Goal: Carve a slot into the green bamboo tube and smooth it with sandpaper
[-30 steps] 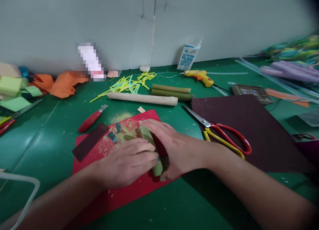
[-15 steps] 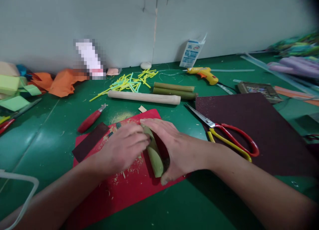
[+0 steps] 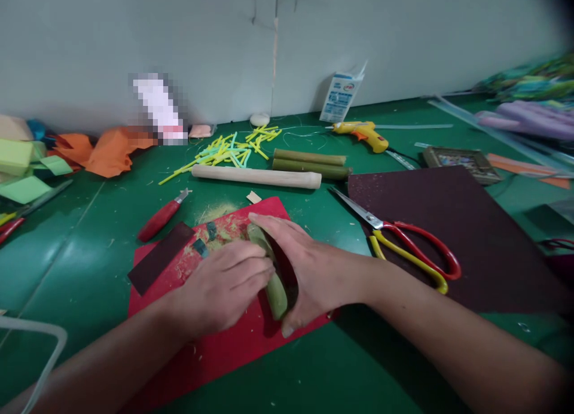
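A short green piece of split bamboo (image 3: 277, 297) lies over a red sheet (image 3: 233, 342) strewn with pale shavings and dust. My right hand (image 3: 309, 252) spans the bamboo from the right, its fingers at the far end and its thumb at the near end, gripping it. On top of the bamboo, my left hand (image 3: 224, 282) presses with bent, closed fingers. A small dark edge shows under those fingertips; what it belongs to is mostly hidden. Beside the left hand lie a dark brown strip (image 3: 159, 258) and small teal scraps (image 3: 200, 247).
A red-handled knife (image 3: 159, 219) lies left. Scissors (image 3: 399, 237) rest partly on a dark brown sheet (image 3: 430, 210) at right. Behind are a pale stick (image 3: 255, 176), green bamboo lengths (image 3: 309, 169), cut yellow straws (image 3: 224, 151), a yellow glue gun (image 3: 363, 134) and a carton (image 3: 341, 97).
My left hand has slid along the bamboo toward me, uncovering more of its far end and the teal scraps. My right hand keeps its grip. The whole view has shifted slightly.
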